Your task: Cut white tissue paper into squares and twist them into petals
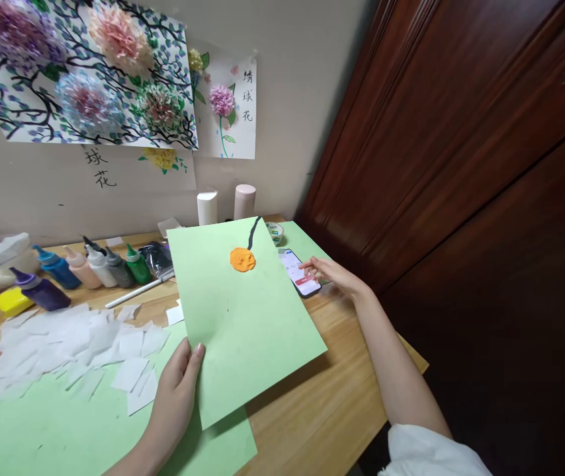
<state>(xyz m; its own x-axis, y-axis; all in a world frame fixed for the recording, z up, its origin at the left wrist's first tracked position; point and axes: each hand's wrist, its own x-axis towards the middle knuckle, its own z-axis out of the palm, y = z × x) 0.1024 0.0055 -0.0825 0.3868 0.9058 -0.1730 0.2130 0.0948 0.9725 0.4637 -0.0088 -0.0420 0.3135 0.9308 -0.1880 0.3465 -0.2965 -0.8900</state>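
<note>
Thumb on top and fingers hidden beneath, the left hand (176, 390) pinches the lower left edge of a green sheet (247, 317), holding it tilted up off the wooden table (332, 410). The right hand (335, 274) reaches away from it, fingers loosely spread, with the fingertips resting on the screen of a phone (301, 272) that lies flat near the table's far right edge.

The sheet is pale green card. Near its top sits a round orange blob (242, 259) with a dark stem (253, 233) running up to the edge; the rest of the card is bare, so by the look of it the picture is only just begun.

Under the lifted card lies a second green sheet (64, 430), partly covered by a scatter of white paper scraps (64, 347). Behind these a row of paint bottles (88, 268) lies along the wall, beside two pale cylinders (225, 205). Paper-flower pictures (88, 73) hang above.
</note>
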